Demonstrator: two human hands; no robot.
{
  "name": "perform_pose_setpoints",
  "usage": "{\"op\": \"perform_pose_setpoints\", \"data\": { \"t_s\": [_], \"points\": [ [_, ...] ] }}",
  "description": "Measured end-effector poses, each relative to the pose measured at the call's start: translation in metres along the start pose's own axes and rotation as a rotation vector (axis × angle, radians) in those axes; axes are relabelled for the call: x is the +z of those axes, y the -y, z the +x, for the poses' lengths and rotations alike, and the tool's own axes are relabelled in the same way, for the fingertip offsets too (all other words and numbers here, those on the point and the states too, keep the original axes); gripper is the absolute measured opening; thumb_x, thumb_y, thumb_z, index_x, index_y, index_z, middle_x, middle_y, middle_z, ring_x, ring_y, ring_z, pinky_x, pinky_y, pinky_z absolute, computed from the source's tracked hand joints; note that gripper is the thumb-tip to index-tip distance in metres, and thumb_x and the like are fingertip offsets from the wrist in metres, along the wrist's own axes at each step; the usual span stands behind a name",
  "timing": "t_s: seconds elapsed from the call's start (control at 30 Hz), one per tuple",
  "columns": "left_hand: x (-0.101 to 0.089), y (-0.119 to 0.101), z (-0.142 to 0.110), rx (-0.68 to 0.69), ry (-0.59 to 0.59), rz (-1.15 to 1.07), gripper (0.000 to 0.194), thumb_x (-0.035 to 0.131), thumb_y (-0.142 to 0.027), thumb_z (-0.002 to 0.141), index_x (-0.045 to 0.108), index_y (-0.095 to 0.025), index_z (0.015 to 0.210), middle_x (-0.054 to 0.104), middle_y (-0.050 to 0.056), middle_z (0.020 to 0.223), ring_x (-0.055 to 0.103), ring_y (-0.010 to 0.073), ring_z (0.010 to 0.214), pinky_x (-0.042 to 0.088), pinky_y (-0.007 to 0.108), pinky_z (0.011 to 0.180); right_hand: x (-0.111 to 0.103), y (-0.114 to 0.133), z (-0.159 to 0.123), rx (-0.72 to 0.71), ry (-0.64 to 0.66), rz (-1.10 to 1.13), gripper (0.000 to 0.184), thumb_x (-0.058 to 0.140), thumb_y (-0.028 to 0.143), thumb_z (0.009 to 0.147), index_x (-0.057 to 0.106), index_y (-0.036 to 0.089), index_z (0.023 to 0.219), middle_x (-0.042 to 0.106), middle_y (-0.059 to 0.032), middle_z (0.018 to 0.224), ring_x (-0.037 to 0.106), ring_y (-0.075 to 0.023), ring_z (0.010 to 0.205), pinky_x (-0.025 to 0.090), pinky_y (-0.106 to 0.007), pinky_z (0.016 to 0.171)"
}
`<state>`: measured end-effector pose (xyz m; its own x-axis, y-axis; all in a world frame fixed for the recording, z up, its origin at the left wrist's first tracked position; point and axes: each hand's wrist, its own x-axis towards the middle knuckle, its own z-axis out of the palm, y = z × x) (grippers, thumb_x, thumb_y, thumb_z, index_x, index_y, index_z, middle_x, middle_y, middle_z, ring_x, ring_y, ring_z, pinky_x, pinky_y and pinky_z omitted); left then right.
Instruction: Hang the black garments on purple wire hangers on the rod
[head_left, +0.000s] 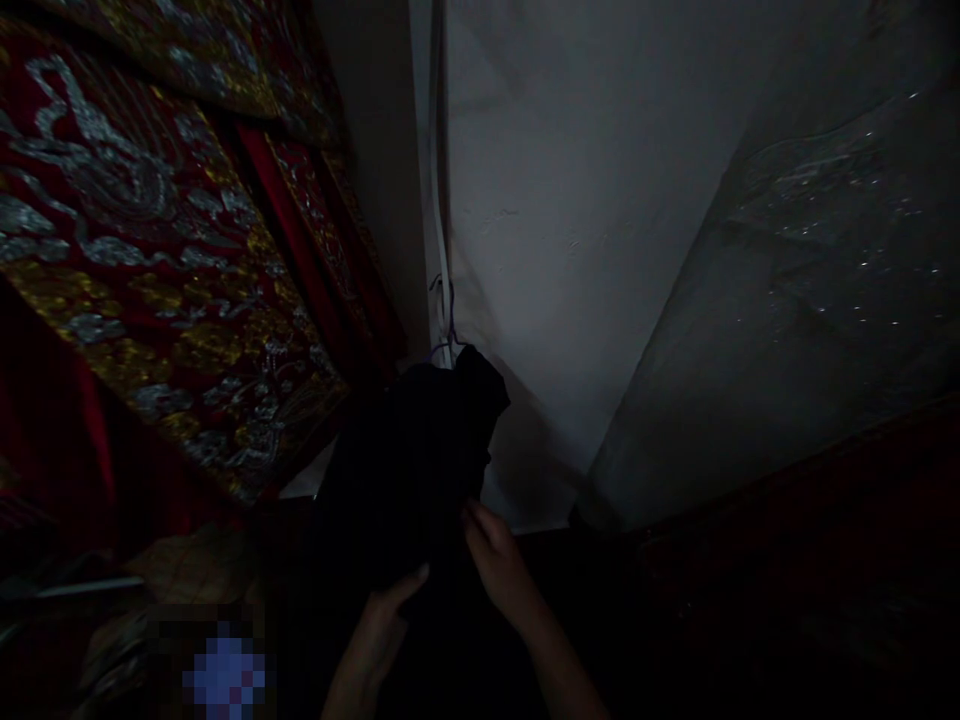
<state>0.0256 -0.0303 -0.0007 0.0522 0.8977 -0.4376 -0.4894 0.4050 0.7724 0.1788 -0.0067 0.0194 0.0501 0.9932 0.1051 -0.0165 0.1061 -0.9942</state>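
A black garment (420,450) hangs in front of me on a thin hanger (452,335), close to the wall corner. My right hand (493,555) is closed at the garment's right side, fingertips pinched on the cloth. Lower and to the left, my left hand (382,620) holds the front of the same garment; its thumb lies on the cloth and the other fingers are hidden. Darkness hides the garment's folds and its lower part.
A red cloth (217,260) with gold and silver embroidery hangs on the left. A white strap or cord (439,170) runs down the pale wall (585,220). Shiny clear sheeting (810,260) covers the right side. A blurred blue patch (225,675) shows at the lower left.
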Motion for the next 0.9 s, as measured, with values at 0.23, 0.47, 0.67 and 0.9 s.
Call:
{"op": "perform_pose_setpoints", "data": {
  "t_s": [0.23, 0.47, 0.67, 0.9],
  "points": [
    [-0.006, 0.003, 0.016, 0.406, -0.399, 0.253, 0.067, 0.079, -0.038, 0.077, 0.049, -0.026, 0.136, 0.05, 0.009, 0.151, 0.039, 0.0299, 0.146, 0.032, 0.045, 0.122, -0.012, -0.001, -0.006, 0.048, -0.034, -0.045, 0.046, 0.055, 0.061, 0.085, 0.048, 0.022, 0.062, 0.042, 0.0039, 0.052, 0.04, -0.0125, 0.051, 0.031, -0.026, 0.051],
    [0.009, 0.017, 0.006, 0.768, -0.444, 0.549, 0.074, 0.077, -0.03, 0.076, 0.041, -0.028, 0.14, 0.032, 0.011, 0.16, 0.027, 0.0291, 0.151, 0.022, 0.039, 0.125, 0.003, -0.003, -0.014, 0.147, 0.014, 0.127, 0.051, 0.066, 0.069, 0.075, 0.056, 0.02, 0.065, 0.049, 0.003, 0.051, 0.046, -0.0121, 0.048, 0.035, -0.025, 0.051],
    [0.028, 0.033, 0.021, 0.636, -0.078, 0.564, 0.017, 0.074, -0.031, 0.076, 0.072, -0.024, 0.092, 0.073, 0.008, 0.093, 0.069, 0.0288, 0.092, 0.053, 0.036, 0.086, 0.013, -0.003, -0.018, 0.229, -0.024, 0.357, 0.044, 0.073, 0.059, 0.071, 0.062, 0.016, 0.064, 0.048, 0.004, 0.044, 0.039, -0.0078, 0.04, 0.026, -0.022, 0.044],
    [0.033, 0.034, 0.042, 0.943, -0.002, 0.763, 0.017, 0.058, -0.031, 0.089, 0.069, -0.019, 0.087, 0.071, 0.005, 0.082, 0.068, 0.0215, 0.079, 0.053, 0.03, 0.073, -0.015, 0.043, 0.039, 0.182, -0.164, 0.516, 0.034, 0.077, 0.045, 0.059, 0.065, 0.014, 0.057, 0.037, 0.0086, 0.036, 0.026, -0.0025, 0.033, 0.012, -0.019, 0.037]
  ]
}}
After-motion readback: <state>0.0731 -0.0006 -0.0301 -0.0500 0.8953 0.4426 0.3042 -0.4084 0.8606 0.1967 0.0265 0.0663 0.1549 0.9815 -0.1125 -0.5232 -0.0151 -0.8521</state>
